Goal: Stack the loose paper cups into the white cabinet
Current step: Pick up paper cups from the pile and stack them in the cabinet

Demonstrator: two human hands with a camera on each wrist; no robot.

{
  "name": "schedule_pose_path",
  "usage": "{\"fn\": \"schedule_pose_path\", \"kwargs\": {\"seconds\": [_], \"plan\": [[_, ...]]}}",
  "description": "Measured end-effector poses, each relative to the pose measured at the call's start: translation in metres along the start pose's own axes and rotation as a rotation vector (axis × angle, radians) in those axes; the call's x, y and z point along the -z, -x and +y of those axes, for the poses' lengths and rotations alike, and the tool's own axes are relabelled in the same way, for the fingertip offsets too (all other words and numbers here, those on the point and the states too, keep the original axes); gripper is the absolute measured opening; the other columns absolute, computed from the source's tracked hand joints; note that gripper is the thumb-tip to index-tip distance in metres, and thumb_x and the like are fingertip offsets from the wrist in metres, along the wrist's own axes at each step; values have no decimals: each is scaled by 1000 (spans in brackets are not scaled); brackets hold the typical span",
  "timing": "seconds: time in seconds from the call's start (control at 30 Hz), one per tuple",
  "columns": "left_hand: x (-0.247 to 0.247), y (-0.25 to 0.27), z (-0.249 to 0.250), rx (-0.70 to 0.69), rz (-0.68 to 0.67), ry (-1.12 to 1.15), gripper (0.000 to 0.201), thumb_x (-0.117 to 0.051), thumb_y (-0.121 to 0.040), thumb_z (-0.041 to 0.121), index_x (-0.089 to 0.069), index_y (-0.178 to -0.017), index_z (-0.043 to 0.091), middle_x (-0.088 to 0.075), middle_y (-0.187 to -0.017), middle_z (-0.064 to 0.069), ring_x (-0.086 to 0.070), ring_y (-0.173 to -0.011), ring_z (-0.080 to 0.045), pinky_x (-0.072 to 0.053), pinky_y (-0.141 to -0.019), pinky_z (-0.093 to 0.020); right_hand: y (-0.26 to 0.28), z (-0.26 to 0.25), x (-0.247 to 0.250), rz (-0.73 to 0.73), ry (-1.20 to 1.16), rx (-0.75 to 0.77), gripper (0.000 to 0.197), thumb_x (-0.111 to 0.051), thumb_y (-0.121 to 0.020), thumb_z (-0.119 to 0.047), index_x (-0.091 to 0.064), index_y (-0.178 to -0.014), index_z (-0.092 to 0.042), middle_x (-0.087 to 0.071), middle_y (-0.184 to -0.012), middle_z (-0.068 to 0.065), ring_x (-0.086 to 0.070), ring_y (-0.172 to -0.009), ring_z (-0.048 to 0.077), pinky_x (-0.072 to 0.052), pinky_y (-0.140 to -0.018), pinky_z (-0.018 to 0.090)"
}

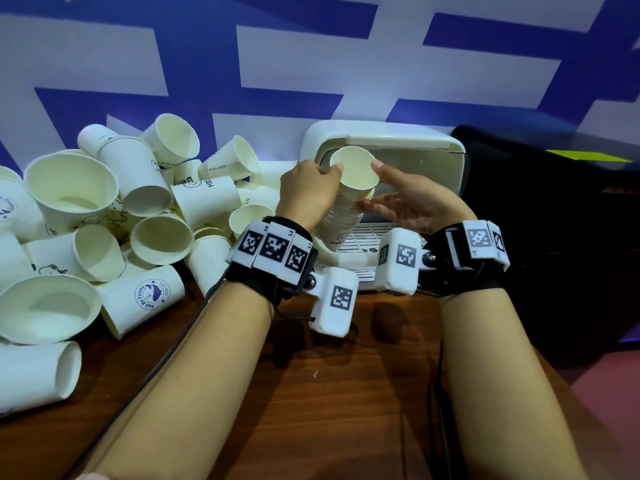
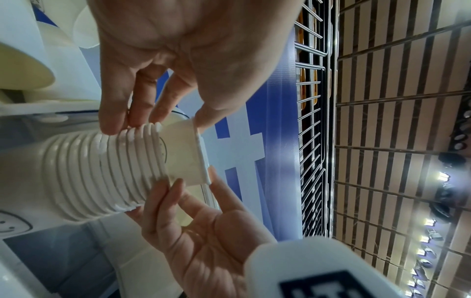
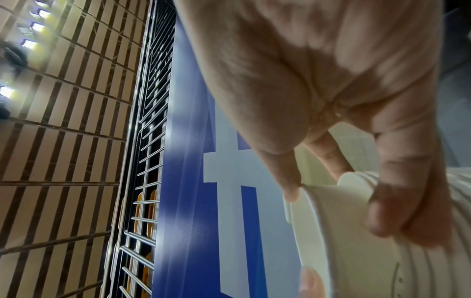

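A stack of nested paper cups is held tilted in front of the white cabinet, at its open front. One cup sticks out of the stack's top, mouth toward me. My left hand grips the stack, thumb on the top cup's rim. My right hand pinches the top cup, one fingertip on the rim and the others against the stack's side. The left wrist view shows the ribbed stack, the top cup and both hands. In the right wrist view my fingers curl over the top cup.
Several loose white cups lie heaped on the left of the brown wooden table. A ridged white shelf juts from the cabinet's bottom. A black object stands right of the cabinet. A blue and white wall is behind.
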State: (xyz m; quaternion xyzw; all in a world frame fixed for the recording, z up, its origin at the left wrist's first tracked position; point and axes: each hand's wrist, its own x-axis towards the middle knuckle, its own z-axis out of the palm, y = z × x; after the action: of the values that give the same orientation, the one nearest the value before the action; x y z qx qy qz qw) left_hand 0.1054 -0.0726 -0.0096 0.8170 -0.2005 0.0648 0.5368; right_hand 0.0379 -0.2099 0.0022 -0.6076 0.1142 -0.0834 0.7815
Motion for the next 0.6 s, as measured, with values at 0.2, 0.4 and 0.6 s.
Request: {"fn": "schedule_pose_path", "kwargs": {"seconds": [0.2,0.4,0.6], "plan": [[-6,-4,-8,45,-4,137,22,-63,-87,29,-63,-69,16,-69,-95,-13,-66,-96,-32,-55,-86,-44,-9,7,6,33,55,3,20,-48,-100,-8,-51,-119,-4,-59,-85,21,-66,-50,16,-51,-47,13],[-8,-11,-18,22,14,188,22,-69,-84,23,-72,-99,7,-70,-101,-12,-67,-96,-28,-55,-88,-43,-18,12,12,54,52,43,14,-50,-97,0,-57,-108,-7,-60,-84,18,-67,-51,16,-51,-47,12],[-11,-13,-23,-32,57,126,21,-68,-87,25,-74,-93,5,-72,-92,-12,-69,-91,-29,-56,-85,-43,-22,15,8,79,46,28,6,-54,-97,-6,-56,-95,-10,-68,-74,15,-68,-59,21,-56,-50,19]]}}
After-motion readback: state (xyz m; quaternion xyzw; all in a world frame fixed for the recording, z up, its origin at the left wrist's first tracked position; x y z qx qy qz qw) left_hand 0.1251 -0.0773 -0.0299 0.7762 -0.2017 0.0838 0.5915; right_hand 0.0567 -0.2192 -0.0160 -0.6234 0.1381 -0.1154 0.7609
